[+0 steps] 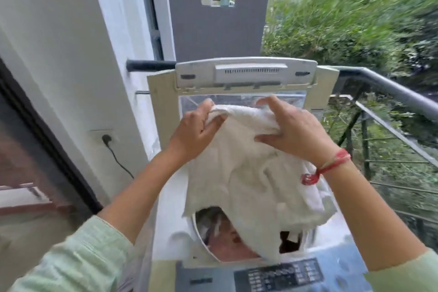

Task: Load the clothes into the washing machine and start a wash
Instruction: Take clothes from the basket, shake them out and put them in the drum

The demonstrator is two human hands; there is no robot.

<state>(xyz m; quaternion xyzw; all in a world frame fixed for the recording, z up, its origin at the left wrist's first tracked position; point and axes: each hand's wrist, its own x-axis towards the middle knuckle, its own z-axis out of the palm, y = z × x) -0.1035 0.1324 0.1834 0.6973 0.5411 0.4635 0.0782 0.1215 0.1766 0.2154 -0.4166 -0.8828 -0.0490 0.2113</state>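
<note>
A top-loading washing machine (166, 208) stands in front of me with its lid (246, 76) raised upright at the back. Both hands hold a white towel-like cloth (251, 173) above the drum opening. My left hand (196, 130) grips its upper left edge and my right hand (294, 130) grips the upper right part. The cloth hangs down over the opening. Below it, pinkish and dark clothes (227, 242) lie in the drum. The control panel (279, 275) is at the near edge.
A white wall (71, 54) with a socket and plugged black cable (107, 138) is at left. A dark metal balcony railing (391, 92) runs along the right, with green bushes beyond. A dark-framed door (35, 149) is at far left.
</note>
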